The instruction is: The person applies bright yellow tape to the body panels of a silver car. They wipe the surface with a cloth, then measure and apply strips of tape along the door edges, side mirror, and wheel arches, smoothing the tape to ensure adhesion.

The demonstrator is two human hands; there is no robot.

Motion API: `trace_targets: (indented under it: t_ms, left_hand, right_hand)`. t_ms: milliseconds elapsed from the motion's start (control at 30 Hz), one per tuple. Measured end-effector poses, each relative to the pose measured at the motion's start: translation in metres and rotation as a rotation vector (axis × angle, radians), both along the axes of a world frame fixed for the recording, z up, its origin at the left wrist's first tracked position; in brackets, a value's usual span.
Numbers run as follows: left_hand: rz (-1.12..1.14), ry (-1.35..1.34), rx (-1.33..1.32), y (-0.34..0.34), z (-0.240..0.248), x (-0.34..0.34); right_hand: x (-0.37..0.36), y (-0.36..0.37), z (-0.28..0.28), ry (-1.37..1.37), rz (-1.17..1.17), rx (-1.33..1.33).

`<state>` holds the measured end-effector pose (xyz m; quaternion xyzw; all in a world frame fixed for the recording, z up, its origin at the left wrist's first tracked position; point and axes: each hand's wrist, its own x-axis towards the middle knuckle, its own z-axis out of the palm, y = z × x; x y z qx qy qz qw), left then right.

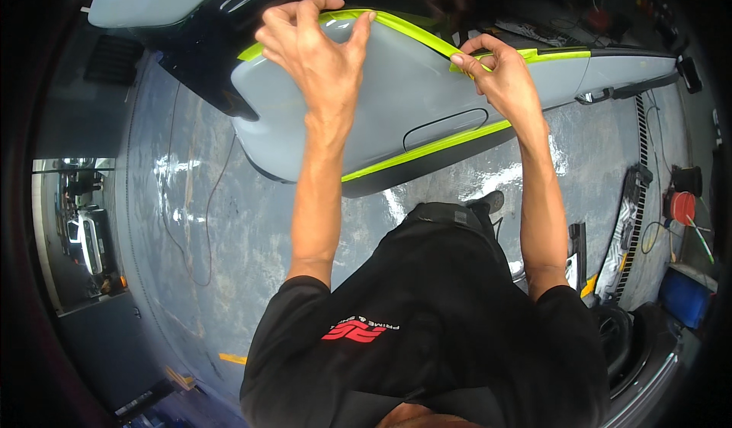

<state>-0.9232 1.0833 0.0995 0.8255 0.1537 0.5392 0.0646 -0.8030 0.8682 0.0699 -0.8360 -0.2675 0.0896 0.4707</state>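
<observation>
A glossy grey car side panel [381, 92] spans the upper middle, and yellow-green masking tape [415, 35] follows its upper edge beside the dark window. My left hand [316, 58] is over the left part of this edge, fingers spread and bent, its thumb touching the tape. Further right, my right hand [505, 77] pinches the masking tape between thumb and fingers near a bend in the edge. A second strip of yellow-green tape [427, 148] lines the panel's lower side, above black trim [404, 173]. What lies behind my left fingers is partly hidden.
A door handle [595, 96] sits on the panel's right part. Thin cords [207, 237] lie on the shiny grey floor [236, 291]. At right are a long floor grate [637, 199], a red round object [681, 208] and a blue bin [684, 297].
</observation>
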Motion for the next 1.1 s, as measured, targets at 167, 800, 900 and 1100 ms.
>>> trace_targets:
  t_ms: [167, 800, 900, 1100]
  left_hand:
    - [-0.007, 0.017, -0.014, 0.000, 0.001, 0.004]
    - [0.015, 0.044, -0.013, 0.006, 0.000, 0.000]
    - [0.008, 0.048, -0.031, 0.005, -0.001, 0.000]
    - [0.006, 0.044, -0.037, 0.003, 0.000, 0.000]
  right_hand:
    - [0.016, 0.010, -0.030, 0.023, -0.100, -0.110]
    - [0.012, 0.025, -0.038, -0.035, -0.155, -0.055]
    - [0.013, 0.026, -0.039, -0.042, -0.158, -0.051]
    - [0.007, 0.032, -0.041, -0.181, -0.216, -0.097]
